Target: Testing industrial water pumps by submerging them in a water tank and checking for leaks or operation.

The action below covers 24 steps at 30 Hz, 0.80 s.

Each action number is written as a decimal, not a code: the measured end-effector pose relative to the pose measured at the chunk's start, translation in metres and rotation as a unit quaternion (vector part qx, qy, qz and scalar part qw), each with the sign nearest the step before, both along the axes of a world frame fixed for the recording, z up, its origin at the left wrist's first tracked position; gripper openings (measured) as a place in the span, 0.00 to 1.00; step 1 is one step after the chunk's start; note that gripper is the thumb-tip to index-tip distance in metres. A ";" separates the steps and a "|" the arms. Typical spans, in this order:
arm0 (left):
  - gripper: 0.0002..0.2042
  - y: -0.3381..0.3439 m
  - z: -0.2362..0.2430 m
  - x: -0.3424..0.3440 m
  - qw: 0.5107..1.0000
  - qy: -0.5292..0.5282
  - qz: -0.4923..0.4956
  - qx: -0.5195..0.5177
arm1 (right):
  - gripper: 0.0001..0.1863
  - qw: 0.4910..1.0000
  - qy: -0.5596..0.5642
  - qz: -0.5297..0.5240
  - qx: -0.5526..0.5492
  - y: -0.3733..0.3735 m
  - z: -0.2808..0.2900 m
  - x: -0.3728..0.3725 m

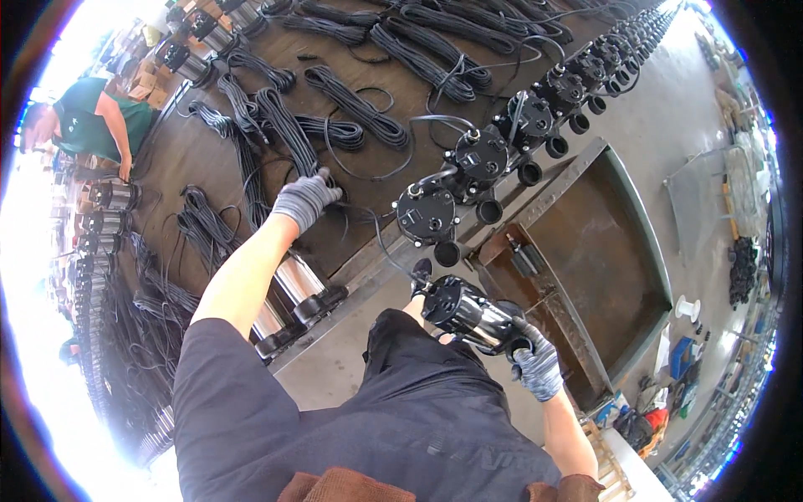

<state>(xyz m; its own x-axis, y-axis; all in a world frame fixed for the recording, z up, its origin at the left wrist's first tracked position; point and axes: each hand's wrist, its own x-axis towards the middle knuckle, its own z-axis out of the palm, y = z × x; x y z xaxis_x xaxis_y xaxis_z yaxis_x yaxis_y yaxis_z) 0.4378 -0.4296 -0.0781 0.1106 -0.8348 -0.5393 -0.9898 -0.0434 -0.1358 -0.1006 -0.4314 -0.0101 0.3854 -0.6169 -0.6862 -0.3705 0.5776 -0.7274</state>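
Observation:
My right hand (538,365), in a grey striped glove, grips the black outlet end of a submersible pump (470,315) with a shiny metal body. The pump is tilted sideways in front of my legs, off the table's edge. A thin black cable (383,243) runs from its top up toward my left hand (304,201). That hand, gloved alike, reaches over the table and closes on the near end of a long bundled black cable (284,132). The glove partly hides the bundle's end.
More cable bundles (355,105) lie across the brown tabletop (217,159). Upright pumps (427,214) line its right edge; two metal-bodied pumps (299,280) lie below my left forearm. A rusty metal bin (602,251) stands right. A co-worker in green (92,121) bends at the far left.

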 end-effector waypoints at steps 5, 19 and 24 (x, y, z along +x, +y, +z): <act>0.25 -0.046 -0.027 0.055 0.932 0.070 0.333 -0.128 | 0.22 0.994 0.024 0.099 -0.026 -0.010 0.015 0.058; 0.16 -0.014 0.219 0.144 0.739 0.290 0.072 -0.604 | 0.15 0.975 -0.060 0.167 0.137 0.011 -0.021 0.261; 0.16 -0.012 0.235 0.046 0.900 0.063 -0.109 -0.417 | 0.30 0.959 -0.002 0.250 0.132 -0.008 -0.016 0.288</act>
